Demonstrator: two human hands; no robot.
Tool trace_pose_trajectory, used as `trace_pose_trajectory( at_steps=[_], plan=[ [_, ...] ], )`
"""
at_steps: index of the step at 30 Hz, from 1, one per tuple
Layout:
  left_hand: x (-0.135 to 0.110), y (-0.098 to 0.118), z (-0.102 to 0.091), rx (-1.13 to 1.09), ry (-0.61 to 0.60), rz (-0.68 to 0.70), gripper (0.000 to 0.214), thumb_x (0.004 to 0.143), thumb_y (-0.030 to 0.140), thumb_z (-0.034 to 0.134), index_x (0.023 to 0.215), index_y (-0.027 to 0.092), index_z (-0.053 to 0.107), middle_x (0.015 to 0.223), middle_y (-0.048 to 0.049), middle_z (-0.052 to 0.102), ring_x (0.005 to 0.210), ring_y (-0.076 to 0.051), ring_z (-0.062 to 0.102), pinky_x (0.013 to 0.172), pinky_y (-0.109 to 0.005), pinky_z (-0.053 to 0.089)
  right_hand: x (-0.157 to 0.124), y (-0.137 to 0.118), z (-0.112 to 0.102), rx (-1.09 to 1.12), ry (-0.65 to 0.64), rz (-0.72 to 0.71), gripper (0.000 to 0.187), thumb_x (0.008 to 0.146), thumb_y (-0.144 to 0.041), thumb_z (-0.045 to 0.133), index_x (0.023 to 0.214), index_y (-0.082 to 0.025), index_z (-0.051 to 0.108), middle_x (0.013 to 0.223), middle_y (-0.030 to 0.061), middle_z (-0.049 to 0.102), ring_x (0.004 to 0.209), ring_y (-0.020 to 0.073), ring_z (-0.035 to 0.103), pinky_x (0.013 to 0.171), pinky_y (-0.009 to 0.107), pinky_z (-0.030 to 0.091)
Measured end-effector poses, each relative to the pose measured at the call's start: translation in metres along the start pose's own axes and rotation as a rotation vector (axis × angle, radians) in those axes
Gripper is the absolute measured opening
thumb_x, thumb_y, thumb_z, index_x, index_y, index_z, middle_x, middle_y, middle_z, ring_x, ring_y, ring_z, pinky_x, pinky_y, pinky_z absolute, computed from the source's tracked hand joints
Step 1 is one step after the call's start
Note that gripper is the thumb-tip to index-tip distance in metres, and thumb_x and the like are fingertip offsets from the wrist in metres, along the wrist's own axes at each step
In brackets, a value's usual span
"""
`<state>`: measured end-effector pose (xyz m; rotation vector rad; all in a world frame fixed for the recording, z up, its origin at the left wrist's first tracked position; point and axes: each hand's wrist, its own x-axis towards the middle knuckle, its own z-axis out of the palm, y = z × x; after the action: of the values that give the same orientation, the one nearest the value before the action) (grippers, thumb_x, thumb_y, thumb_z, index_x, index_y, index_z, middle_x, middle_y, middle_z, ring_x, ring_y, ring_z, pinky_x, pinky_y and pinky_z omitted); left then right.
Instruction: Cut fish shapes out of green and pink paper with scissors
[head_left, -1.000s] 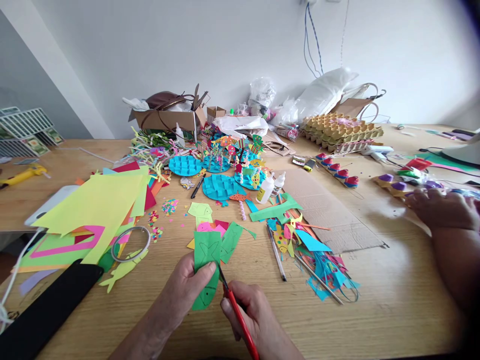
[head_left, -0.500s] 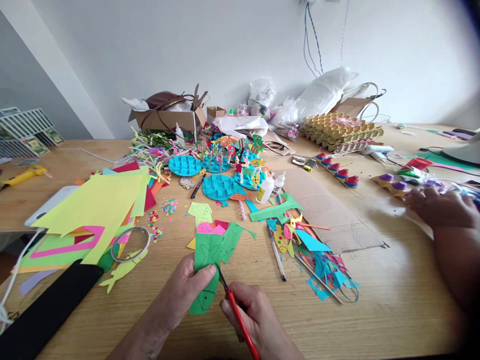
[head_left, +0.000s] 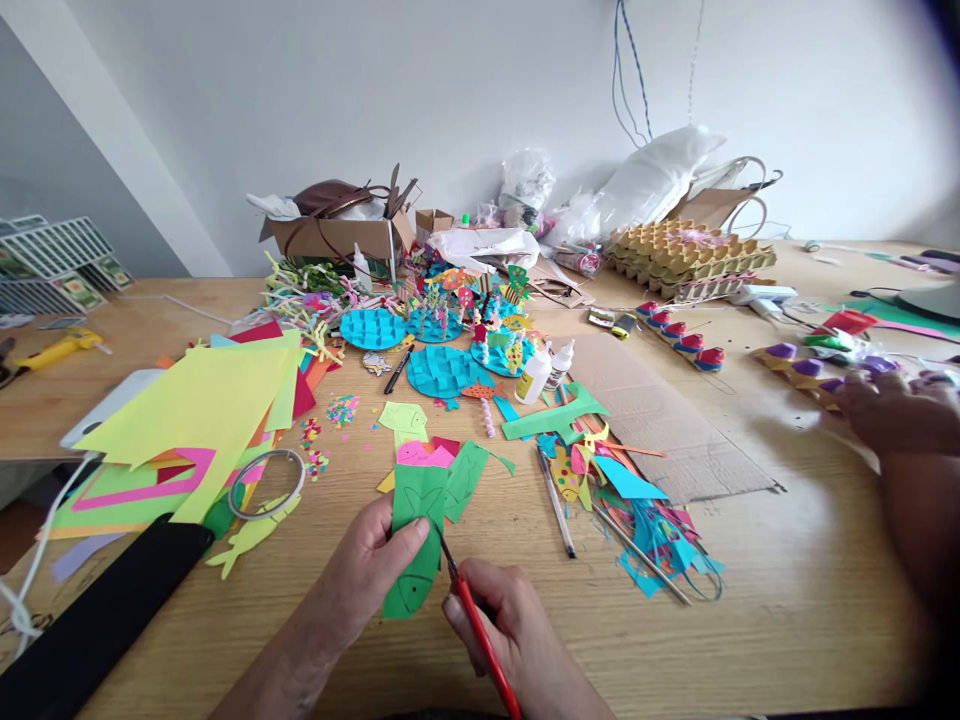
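Note:
My left hand (head_left: 375, 560) pinches a strip of green paper (head_left: 415, 580) with a fish outline drawn on it, thumb on top. My right hand (head_left: 506, 610) is closed round red-handled scissors (head_left: 480, 632), whose dark blades meet the strip's right edge beside my left thumb. How far the blades are apart, I cannot tell. Just beyond the strip lie another green paper piece (head_left: 465, 478) with a drawn fish, a pink piece (head_left: 421, 453) and a pale green cutout (head_left: 403, 418).
Stacked coloured paper (head_left: 187, 395), a tape roll (head_left: 298, 478) and a black object (head_left: 105, 620) lie left. Blue egg-carton discs (head_left: 446, 371) and glue bottles (head_left: 532, 377) stand ahead. Paper scraps (head_left: 660, 540), a pen (head_left: 556, 510) and cardboard (head_left: 675, 430) lie right. Another person's hand (head_left: 892, 415) reaches in.
The view has shifted slightly. The green strip and the scissors stay together at nearly the same spot, with the lower end of the strip a little higher.

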<state>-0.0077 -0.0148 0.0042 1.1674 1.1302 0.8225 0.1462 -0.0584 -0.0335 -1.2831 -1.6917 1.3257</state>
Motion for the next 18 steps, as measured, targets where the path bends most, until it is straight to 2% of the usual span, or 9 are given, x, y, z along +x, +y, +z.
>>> trace_pose_trajectory(
  at_steps=[6, 18],
  plan=[
    [-0.0015, 0.0033, 0.003, 0.018, 0.004, 0.037, 0.018, 0.074, 0.033, 0.054, 0.067, 0.017, 0.052, 0.056, 0.0059, 0.039, 0.053, -0.01, 0.032, 0.049, -0.02, 0.032, -0.0008, -0.0026, -0.0009, 0.015, -0.011, 0.024, 0.039, 0.085, -0.045, 0.042, 0.056, -0.02, 0.033, 0.049, -0.006, 0.028, 0.046, 0.0085, 0.029, 0.041, 0.02, 0.022],
    [-0.0007, -0.0024, -0.0013, 0.017, -0.029, 0.001, 0.022, 0.076, 0.037, 0.053, 0.067, 0.018, 0.05, 0.054, 0.0069, 0.035, 0.049, -0.01, 0.03, 0.046, -0.02, 0.028, -0.0006, 0.0011, -0.0017, -0.044, 0.01, -0.039, 0.044, 0.085, -0.049, 0.042, 0.055, -0.02, 0.029, 0.05, -0.0065, 0.027, 0.045, 0.0076, 0.026, 0.042, 0.021, 0.02]
  ],
)
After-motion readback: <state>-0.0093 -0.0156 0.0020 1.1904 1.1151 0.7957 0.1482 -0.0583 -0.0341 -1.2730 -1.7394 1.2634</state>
